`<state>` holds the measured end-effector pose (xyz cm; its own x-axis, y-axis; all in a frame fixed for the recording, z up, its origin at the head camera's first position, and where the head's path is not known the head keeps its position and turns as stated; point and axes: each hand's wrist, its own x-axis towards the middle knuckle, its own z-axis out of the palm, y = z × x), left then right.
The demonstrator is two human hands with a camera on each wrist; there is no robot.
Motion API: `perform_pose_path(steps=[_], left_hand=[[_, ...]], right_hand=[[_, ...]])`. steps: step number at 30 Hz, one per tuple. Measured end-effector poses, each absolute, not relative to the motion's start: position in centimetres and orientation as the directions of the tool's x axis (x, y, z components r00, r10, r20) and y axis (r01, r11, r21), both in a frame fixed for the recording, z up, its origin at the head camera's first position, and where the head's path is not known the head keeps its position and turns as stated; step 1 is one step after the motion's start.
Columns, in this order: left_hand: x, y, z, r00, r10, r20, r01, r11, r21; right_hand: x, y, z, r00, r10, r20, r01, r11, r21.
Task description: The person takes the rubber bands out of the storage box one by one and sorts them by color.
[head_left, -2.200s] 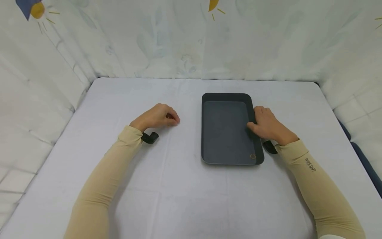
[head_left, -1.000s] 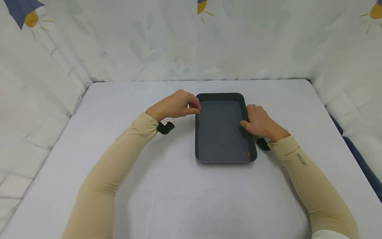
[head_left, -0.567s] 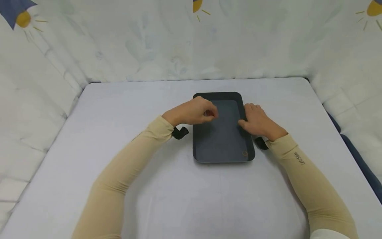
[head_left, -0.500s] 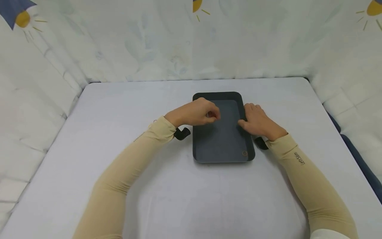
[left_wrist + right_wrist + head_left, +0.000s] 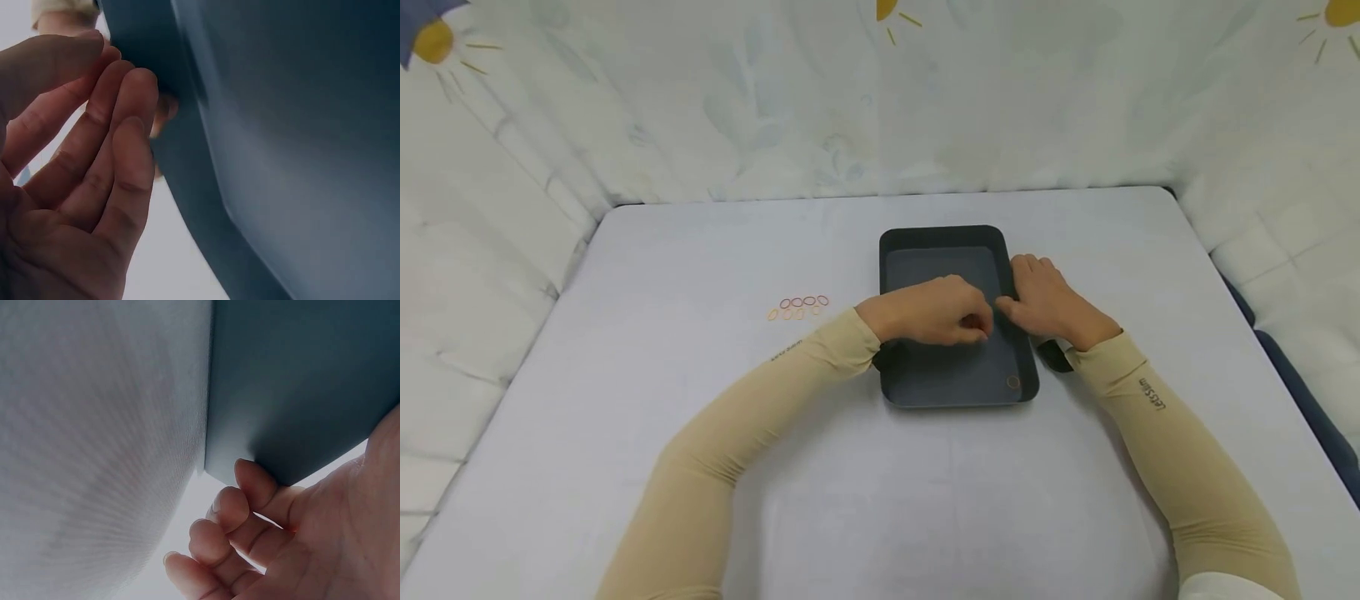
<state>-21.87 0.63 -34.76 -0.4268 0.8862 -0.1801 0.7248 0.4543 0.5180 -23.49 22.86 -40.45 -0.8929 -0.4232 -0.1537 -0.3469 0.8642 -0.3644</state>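
Note:
In the head view, my left hand (image 5: pixel 936 312) is over the dark grey tray (image 5: pixel 958 258), palm down. Its thumb and index fingertips (image 5: pixel 94 44) meet in a pinch, as in the earlier frames beside the rubber bands; any rubber band between them is too small or hidden to see. My right hand (image 5: pixel 1048 300) holds the tray's right side, thumb over the rim and the other fingers outside. In the right wrist view, curled fingers (image 5: pixel 228 509) lie by the tray's outer wall (image 5: pixel 306 381). One small yellowish rubber band (image 5: pixel 1013 382) lies in the tray's near right corner.
Left of the tray, several small rubber bands lie in two rows on the white tablecloth (image 5: pixel 955 500): red bands (image 5: pixel 809 301) behind, yellow and orange bands (image 5: pixel 772 314) in front. Padded white curtains (image 5: pixel 1037 108) rise behind the table and along both sides.
My left hand has moved right from the bare-cloth side, across the tray's left rim, then nearer to me over the tray. The rubber bands are uncovered. My right hand stays on the rim.

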Motion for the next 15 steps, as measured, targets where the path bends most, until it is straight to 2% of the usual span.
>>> perform_pose_path(steps=[5, 15], left_hand=[[-21.2, 2.1, -35.4, -0.367, 0.903, -0.222, 0.755, 0.429, 0.496], [-19.8, 4.8, -36.5, -0.307, 0.906, -0.293, 0.783, 0.415, 0.463]], right_hand=[[-23.3, 22.6, -40.0, -0.886, -0.433, -0.165, -0.357, 0.865, -0.353], [-23.3, 22.7, -40.0, -0.889, -0.428, -0.161, -0.35, 0.863, -0.364]])
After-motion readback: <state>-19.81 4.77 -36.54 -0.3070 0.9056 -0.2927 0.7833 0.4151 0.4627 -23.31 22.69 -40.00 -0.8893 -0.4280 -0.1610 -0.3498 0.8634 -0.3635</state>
